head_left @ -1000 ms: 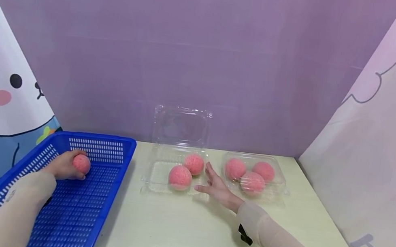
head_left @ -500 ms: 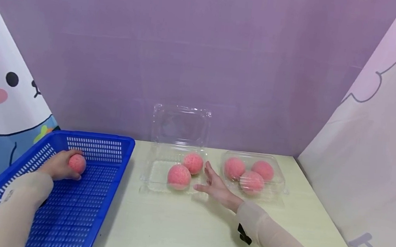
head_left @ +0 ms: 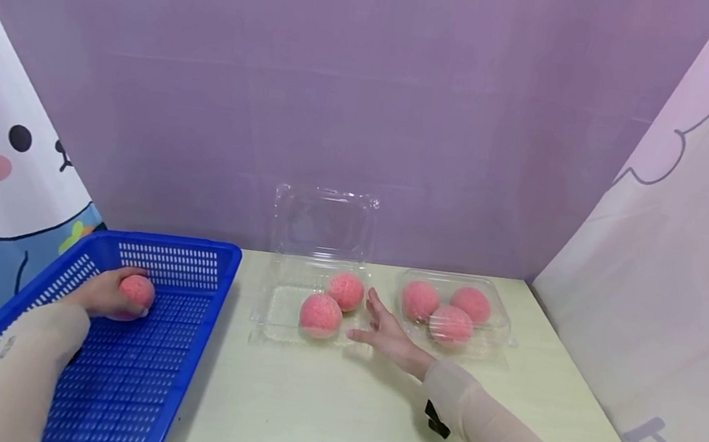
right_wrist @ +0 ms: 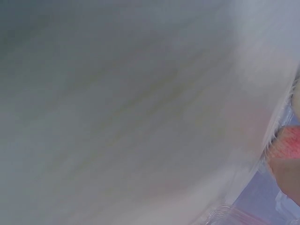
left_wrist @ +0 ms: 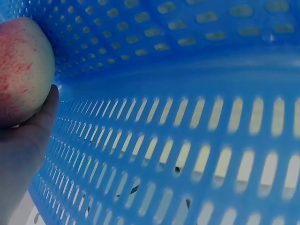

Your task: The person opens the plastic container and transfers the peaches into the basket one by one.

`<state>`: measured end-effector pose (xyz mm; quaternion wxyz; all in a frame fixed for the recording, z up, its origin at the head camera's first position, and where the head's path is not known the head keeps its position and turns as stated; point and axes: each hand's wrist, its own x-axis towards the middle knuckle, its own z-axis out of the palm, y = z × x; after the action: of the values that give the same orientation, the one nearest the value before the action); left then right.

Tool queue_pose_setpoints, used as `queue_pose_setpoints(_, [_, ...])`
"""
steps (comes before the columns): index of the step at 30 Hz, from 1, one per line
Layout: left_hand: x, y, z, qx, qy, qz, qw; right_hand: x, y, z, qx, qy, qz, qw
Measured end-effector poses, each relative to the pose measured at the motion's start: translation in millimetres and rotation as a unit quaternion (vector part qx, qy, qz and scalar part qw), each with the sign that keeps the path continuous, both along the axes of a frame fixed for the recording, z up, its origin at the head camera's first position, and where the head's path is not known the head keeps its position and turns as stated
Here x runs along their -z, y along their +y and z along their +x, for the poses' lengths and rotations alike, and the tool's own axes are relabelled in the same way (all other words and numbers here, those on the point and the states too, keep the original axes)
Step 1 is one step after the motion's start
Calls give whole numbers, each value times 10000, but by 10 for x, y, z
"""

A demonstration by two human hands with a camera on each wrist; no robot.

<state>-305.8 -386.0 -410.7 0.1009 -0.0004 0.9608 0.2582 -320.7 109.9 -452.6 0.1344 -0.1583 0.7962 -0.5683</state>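
Inside the blue basket [head_left: 143,372] at the left, my left hand [head_left: 102,294] grips a round pink peach [head_left: 138,289] near the far left corner. The left wrist view shows its red-streaked pale skin [left_wrist: 23,70] against a finger; the other fingers are hidden there. At mid-table an open clear plastic clamshell box [head_left: 282,307] has its lid raised and two peaches [head_left: 320,315] in its right part. My right hand [head_left: 392,340], fingers spread and straight, is at the right side of that box; whether it touches the box I cannot tell.
Right of my right hand stands another clear box [head_left: 492,335], its lid down over three peaches [head_left: 451,326]. A purple backdrop [head_left: 367,106] rises behind the pale table [head_left: 280,409], and a printed panel [head_left: 667,300] borders it on the right.
My left hand and its peach have shifted slightly left inside the basket, and the thumb now lies across the front of the peach. The right hand has stayed beside the open box.
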Motion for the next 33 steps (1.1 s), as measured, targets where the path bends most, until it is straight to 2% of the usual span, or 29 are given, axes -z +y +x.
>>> queue_pose_setpoints(10, [-50, -16, -27, 29, -47, -91, 9999, -4, 0, -39, -158, -102, -49, 9998])
queue_pose_setpoints(14, [-57, -7, -41, 19, -119, -86, 9999, -1, 5, -22, -113, -85, -101, 9998])
queue_pose_setpoints(21, [-42, 6, -37, 106, -25, -225, 9997, 25, -2, 17, -61, -36, -103, 9999])
queue_pose_setpoints(28, [-26, 19, -16, 1, -61, -160, 9999, 15, 12, 22, -79, -54, -69, 9999])
queue_pose_setpoints(33, [-76, 26, -25, -9, -164, -154, 9997, 16, 19, 3, -95, -41, -56, 9999])
